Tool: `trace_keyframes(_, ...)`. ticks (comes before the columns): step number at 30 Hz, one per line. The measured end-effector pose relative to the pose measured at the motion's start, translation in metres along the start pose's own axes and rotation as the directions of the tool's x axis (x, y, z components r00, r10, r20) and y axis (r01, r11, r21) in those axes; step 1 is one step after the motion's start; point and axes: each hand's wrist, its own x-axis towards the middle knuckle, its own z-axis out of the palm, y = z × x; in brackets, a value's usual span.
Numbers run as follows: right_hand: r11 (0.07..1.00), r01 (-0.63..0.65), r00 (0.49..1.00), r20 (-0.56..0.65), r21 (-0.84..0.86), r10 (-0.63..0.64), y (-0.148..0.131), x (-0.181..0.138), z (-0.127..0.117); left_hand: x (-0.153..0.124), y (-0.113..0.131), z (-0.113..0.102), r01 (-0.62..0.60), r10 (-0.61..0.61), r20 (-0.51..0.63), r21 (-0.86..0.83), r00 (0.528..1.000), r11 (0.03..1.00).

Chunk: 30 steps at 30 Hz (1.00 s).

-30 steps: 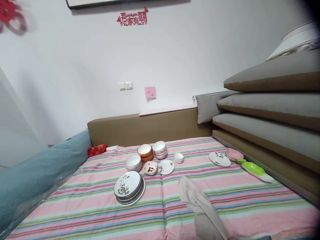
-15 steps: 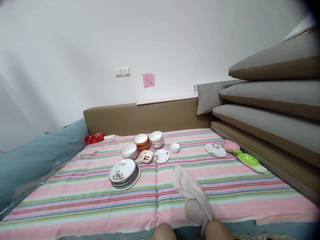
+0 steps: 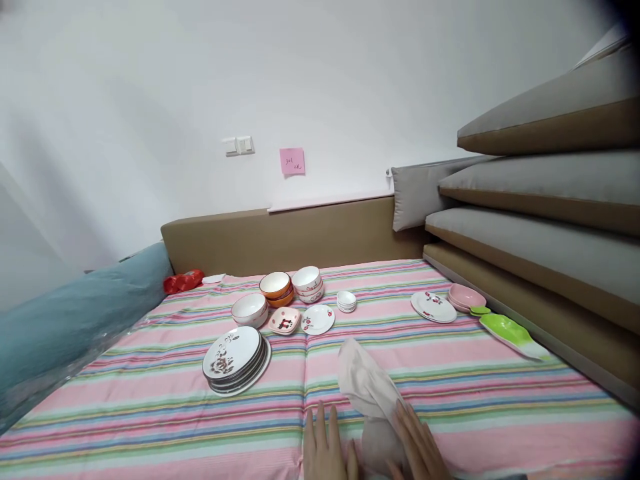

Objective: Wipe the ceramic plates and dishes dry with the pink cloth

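On the striped cover (image 3: 240, 433) lies the beige cloth (image 3: 367, 381), with the left hand (image 3: 324, 453) beside it, fingers straight and slightly spread, and the right hand (image 3: 421, 445) touching its right side, though I cannot tell whether this hand grips it.

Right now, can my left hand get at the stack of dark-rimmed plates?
Probably yes. Your left hand looks empty and open, and only striped cloth shows between it and the plate stack. The plates sit farther forward and to the left, so you may need to stretch.
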Motion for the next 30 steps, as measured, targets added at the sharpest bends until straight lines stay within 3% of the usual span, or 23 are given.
trace_keyframes(1, 1.0, 0.017, 0.999, -0.041, 0.014, -0.017, -0.003, 0.021, 0.003, 0.016, 0.011, -0.004, 0.015, -0.014, 0.014, -0.035, 1.0, 0.999)
trace_keyframes(3, 0.993, -0.097, 0.99, -0.096, 0.069, 0.103, -0.008, 0.061, 0.009, 0.048, 0.033, -0.008, 0.112, -0.092, 0.151, -0.129, 0.984, 0.985)
trace_keyframes(6, 0.956, -0.217, 0.976, 0.067, 0.196, 0.208, -0.006, 0.105, 0.022, 0.086, 0.052, -0.005, 0.311, -0.235, 0.338, -0.19, 0.911, 0.931)
trace_keyframes(8, 0.938, -0.258, 0.963, 0.142, 0.232, 0.229, 0.002, 0.119, 0.032, 0.105, 0.055, 0.003, 0.405, -0.294, 0.353, -0.301, 0.888, 0.863)
trace_keyframes(11, 0.922, -0.281, 0.955, 0.176, 0.267, 0.24, 0.015, 0.125, 0.044, 0.125, 0.05, 0.018, 0.559, -0.363, 0.431, -0.539, 0.826, 0.631)
trace_keyframes(14, 0.904, -0.298, 0.949, 0.197, 0.306, 0.246, 0.021, 0.123, 0.046, 0.134, 0.043, 0.03, 0.646, -0.384, 0.52, -0.609, 0.763, 0.46)
trace_keyframes(18, 0.883, -0.328, 0.936, 0.243, 0.335, 0.256, 0.019, 0.121, 0.038, 0.132, 0.039, 0.03, 0.759, -0.371, 0.674, -0.632, 0.639, 0.157)
trace_keyframes(21, 0.874, -0.345, 0.93, 0.252, 0.343, 0.268, 0.013, 0.12, 0.026, 0.128, 0.038, 0.014, 0.777, -0.3, 0.749, -0.628, 0.591, -0.039)
trace_keyframes(24, 0.865, -0.352, 0.928, 0.251, 0.358, 0.274, 0.003, 0.12, 0.008, 0.128, 0.039, -0.012, 0.753, -0.241, 0.763, -0.64, 0.6, -0.151)
trace_keyframes(27, 0.824, -0.358, 0.93, 0.244, 0.439, 0.274, -0.012, 0.121, -0.012, 0.134, 0.041, -0.044, 0.744, -0.137, 0.766, -0.643, 0.628, -0.185)
trace_keyframes(30, 0.746, -0.37, 0.929, 0.228, 0.554, 0.292, -0.032, 0.122, -0.031, 0.143, 0.046, -0.08, 0.767, 0.003, 0.776, -0.623, 0.631, -0.155)
